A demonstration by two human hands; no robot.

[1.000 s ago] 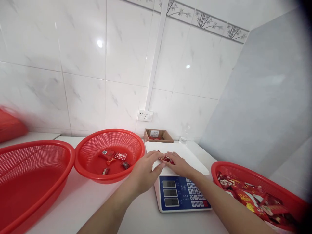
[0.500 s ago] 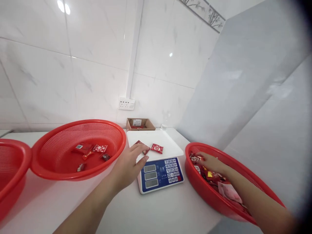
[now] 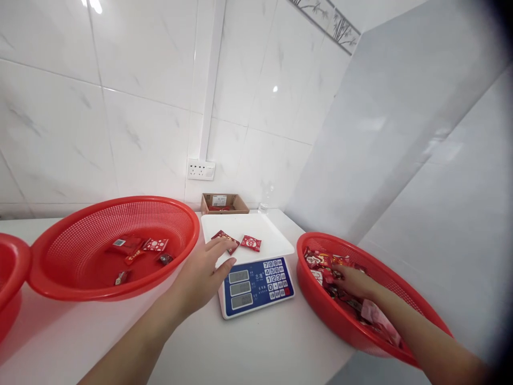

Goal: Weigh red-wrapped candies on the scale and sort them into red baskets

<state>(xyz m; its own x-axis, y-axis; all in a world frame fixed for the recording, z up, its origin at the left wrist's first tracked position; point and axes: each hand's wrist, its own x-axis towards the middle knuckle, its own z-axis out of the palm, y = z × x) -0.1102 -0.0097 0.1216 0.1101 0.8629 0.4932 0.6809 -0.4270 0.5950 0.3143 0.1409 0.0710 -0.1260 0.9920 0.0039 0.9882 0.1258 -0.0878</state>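
Two small red sweet packets lie flat on the white scale [image 3: 276, 235]. The darker packet [image 3: 225, 238] runs lengthwise left to right and is partly covered by the left hand [image 3: 202, 272], whose spread fingers rest on it. The spotted packet [image 3: 250, 243] sits just beside it. The right hand [image 3: 355, 282] digs into the sweets in the right basket [image 3: 320, 299]; its fingertips are buried, so the grip can't be made out.
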